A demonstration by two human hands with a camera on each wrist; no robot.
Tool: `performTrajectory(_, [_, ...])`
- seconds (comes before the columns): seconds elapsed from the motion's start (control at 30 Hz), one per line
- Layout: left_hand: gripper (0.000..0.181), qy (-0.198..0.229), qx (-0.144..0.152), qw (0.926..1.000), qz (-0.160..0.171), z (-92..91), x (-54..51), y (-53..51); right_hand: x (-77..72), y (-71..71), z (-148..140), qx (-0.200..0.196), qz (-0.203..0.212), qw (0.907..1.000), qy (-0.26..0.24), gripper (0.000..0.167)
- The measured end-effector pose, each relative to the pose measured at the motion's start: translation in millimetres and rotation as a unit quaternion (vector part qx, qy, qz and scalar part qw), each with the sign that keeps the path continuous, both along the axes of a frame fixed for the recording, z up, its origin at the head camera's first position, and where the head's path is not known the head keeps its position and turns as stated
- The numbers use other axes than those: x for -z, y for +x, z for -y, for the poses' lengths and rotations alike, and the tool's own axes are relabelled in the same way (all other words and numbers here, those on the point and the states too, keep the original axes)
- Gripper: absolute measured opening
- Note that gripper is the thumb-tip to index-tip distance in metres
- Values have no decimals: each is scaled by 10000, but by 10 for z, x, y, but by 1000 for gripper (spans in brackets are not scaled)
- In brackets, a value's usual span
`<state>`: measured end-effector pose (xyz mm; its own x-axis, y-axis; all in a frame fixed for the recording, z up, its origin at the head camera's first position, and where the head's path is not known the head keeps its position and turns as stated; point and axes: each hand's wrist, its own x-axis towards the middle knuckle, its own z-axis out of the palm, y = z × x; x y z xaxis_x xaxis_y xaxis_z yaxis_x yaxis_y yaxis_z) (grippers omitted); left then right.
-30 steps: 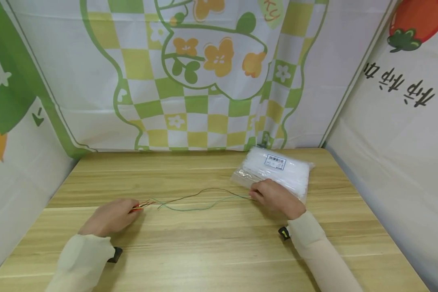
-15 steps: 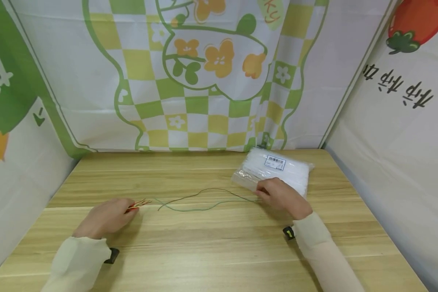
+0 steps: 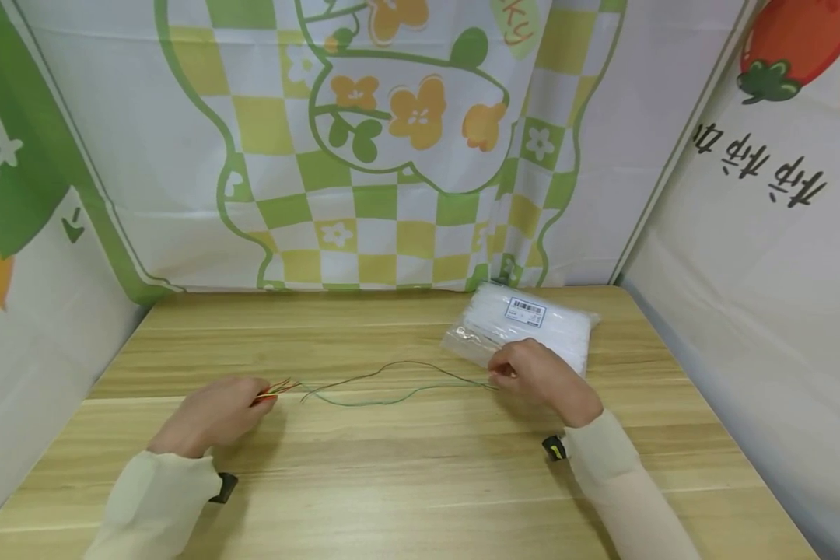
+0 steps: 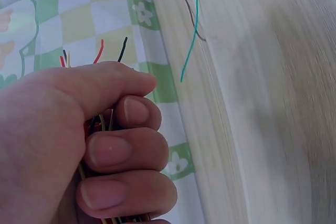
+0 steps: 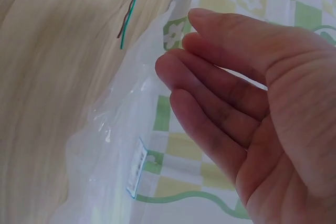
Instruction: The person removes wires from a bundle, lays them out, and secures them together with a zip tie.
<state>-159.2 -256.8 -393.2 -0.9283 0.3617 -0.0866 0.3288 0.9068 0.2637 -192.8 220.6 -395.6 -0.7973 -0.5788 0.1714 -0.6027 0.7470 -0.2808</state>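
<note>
My left hand curls its fingers round a bundle of thin wires; red, black and yellowish ends stick out past the thumb in the left wrist view. A green wire and a dark brown wire lie on the table between my hands, crossing near both ends. In the right wrist view my right hand holds nothing, its fingers loosely bent, with the green wire's end and the brown wire's end apart from the fingertips.
A clear plastic bag of white strips with a label lies at the back right, just behind my right hand. Patterned cloth hangs behind the wooden table, and cloth walls stand at both sides.
My right hand has let go of the ends of the green and brown wires and moved slightly right. My left hand shifted a little left, then back, keeping the bundle.
</note>
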Motion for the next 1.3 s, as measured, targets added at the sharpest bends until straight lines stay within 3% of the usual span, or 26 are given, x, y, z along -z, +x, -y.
performTrajectory(0.2, [34,9,228,9994,-258,-121,-21,2,-47,55,61,51,87,9999,-10,16])
performTrajectory(0.33, [33,44,307,9990,-322,-213,-31,-8,-62,71,103,-59,-40,10000,-4,12])
performTrajectory(0.57, [29,18,404,9990,-183,-376,-53,-19,-77,112,168,-295,-170,9993,-138,16])
performTrajectory(0.73, [31,71,464,9989,-55,-513,-83,-27,-92,136,242,-571,-493,9971,-45,16])
performTrajectory(0.97, [34,4,685,9976,-134,-713,-76,-15,-70,149,362,-860,-1009,9911,67,13])
performTrajectory(1.3, [29,-179,1058,9931,-468,-958,-37,9,-1,233,611,-1103,-1162,9871,46,18])
